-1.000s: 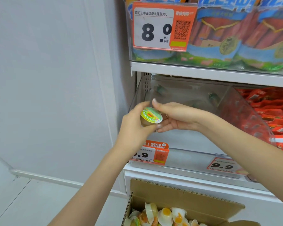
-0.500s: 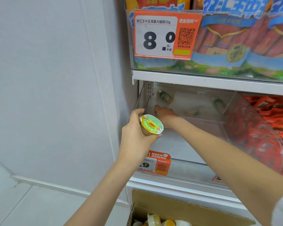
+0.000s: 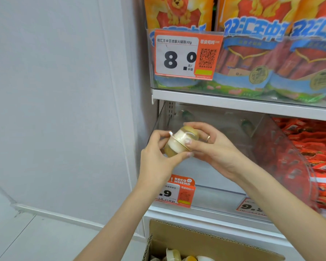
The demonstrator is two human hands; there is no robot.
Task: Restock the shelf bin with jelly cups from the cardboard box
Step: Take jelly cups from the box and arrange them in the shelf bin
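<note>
A jelly cup (image 3: 179, 142), clear with white and yellowish filling, is held between both hands in front of the clear shelf bin (image 3: 224, 166). My left hand (image 3: 158, 159) grips the cup from the left, thumb under it. My right hand (image 3: 213, 147) curls its fingers over the cup's right side. Deep in the bin lie two or three cups (image 3: 186, 114), seen dimly through the plastic. The cardboard box (image 3: 205, 240) stands open below, with several jelly cups (image 3: 174, 254) showing at the frame's bottom.
An orange price tag (image 3: 177, 193) hangs on the bin's front. Above, a shelf holds sausage packs (image 3: 252, 53) behind a tag reading 8.0. Red snack packs (image 3: 312, 157) fill the neighbouring bin on the right. A white wall (image 3: 55, 110) stands at the left.
My right hand has come back out of the bin and joined the left on the cup. The cup has turned, so its side shows instead of its green lid.
</note>
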